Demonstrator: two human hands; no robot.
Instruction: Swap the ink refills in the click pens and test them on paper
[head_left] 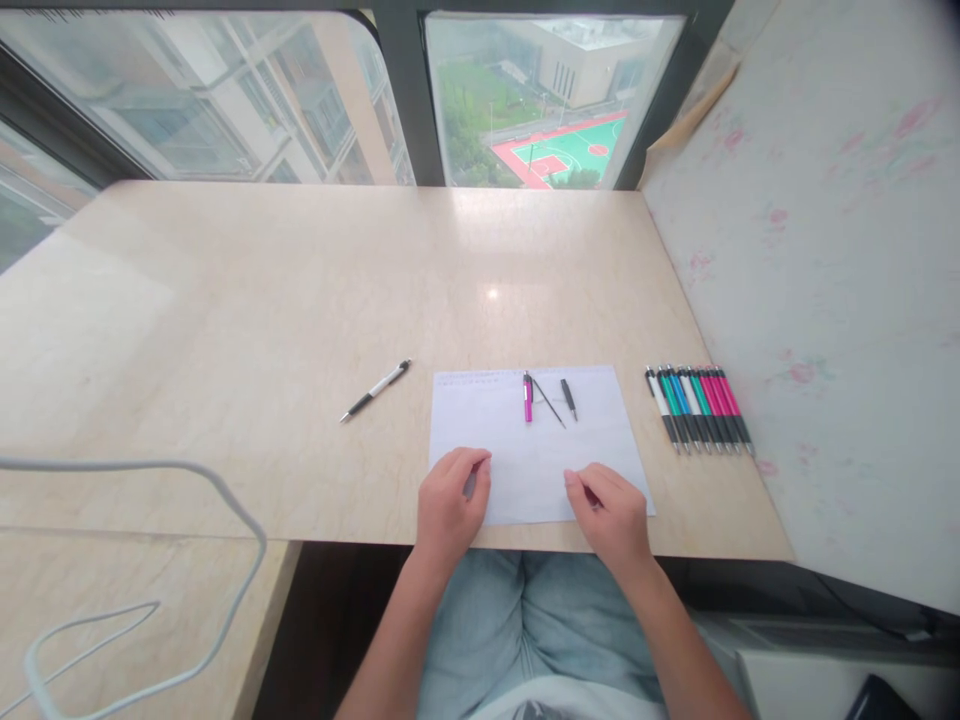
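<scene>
My left hand [452, 503] rests on the left edge of a white sheet of paper [525, 480], fingers curled together with nothing visible in them. Near the paper's lower right, my right hand [611, 508] is loosely closed, also without a visible object. Beyond both hands, a pen lies in parts on the sheet: a magenta upper barrel [528, 400], a thin dark refill [550, 402] slanting beside it, and a black grip section [569, 398] with a pointed tip. Neither hand touches these parts.
A white and black pen [376, 391] lies left of the paper. Several coloured pens [697, 408] form a row at right, beside the flowered wall [810, 300]. A pale cable [225, 490] loops at lower left. Windows [547, 100] line the desk's [300, 300] far edge.
</scene>
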